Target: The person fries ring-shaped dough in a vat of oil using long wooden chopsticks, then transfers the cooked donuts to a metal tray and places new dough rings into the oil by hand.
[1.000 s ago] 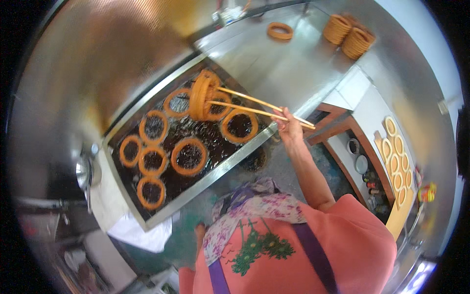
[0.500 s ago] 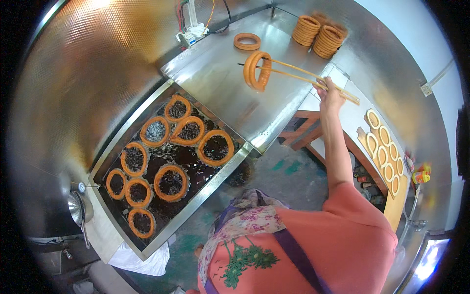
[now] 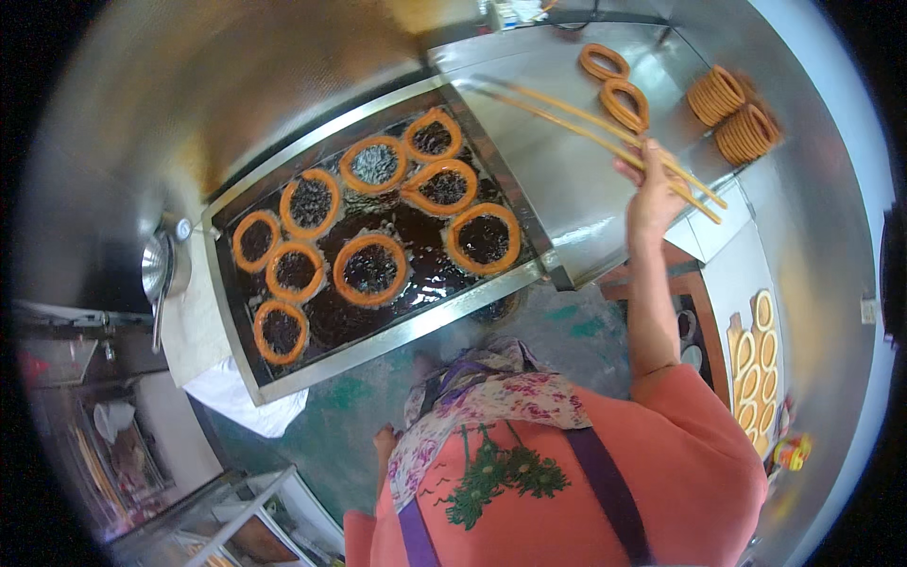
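My right hand (image 3: 654,198) grips a pair of long wooden chopsticks (image 3: 584,135), stretched over a metal draining tray. Their dark, motion-blurred tips reach the tray's left side, near the fryer, with no ring between them. On the tray lie a fried dough ring (image 3: 588,66) and, touching it on the near side, another browned ring (image 3: 643,106) beside the chopsticks. Several orange-brown rings (image 3: 338,271) float in dark oil inside the rectangular fryer (image 3: 406,329). Low beside my apron, only a small part of my left hand (image 3: 385,439) shows; its fingers are not clear.
Stacks of fried rings (image 3: 715,94) stand at the tray's far right. Pale raw dough rings (image 3: 765,354) lie on a board at right. A metal strainer (image 3: 157,267) sits left of the fryer, and a white cloth (image 3: 250,402) hangs at its near left corner.
The ring portion held by the chopsticks now lies on the tray beside the other ring. The chopsticks have swung left toward the fryer, and the view has turned and shifted.
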{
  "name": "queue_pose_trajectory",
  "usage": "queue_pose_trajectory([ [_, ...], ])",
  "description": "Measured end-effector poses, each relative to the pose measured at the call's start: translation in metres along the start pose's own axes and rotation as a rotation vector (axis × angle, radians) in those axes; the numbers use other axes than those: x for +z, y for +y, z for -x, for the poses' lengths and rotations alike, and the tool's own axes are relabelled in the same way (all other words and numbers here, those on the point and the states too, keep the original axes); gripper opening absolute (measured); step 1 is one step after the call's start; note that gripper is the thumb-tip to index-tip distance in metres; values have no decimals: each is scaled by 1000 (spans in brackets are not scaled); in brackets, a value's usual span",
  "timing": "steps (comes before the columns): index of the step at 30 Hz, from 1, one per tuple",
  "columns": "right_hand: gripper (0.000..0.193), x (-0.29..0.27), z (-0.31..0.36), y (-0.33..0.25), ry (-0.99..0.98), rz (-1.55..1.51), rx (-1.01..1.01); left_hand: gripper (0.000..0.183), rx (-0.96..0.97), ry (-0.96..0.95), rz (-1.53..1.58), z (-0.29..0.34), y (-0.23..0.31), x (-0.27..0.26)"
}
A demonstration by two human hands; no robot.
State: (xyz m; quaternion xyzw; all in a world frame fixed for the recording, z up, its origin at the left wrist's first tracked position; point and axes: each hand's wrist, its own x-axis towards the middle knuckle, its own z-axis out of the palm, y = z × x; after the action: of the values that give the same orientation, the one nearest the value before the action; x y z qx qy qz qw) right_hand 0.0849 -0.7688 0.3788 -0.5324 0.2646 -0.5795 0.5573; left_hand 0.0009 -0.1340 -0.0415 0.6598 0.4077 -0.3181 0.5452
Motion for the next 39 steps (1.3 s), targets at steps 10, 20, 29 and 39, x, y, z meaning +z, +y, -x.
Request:
queue_pose_trajectory([
  [10,17,104,78,119,-357,346,46,23,-105,103,271,3,13,-9],
  [20,18,71,150,118,-171,268,155,29,123,-46,-402,-50,-9,-58],
  [29,18,77,192,111,-162,331,244,36,-66,14,137,-41,99,-36],
  [39,20,63,194,147,212,202,354,37,-56,-26,20,-54,85,-57],
])
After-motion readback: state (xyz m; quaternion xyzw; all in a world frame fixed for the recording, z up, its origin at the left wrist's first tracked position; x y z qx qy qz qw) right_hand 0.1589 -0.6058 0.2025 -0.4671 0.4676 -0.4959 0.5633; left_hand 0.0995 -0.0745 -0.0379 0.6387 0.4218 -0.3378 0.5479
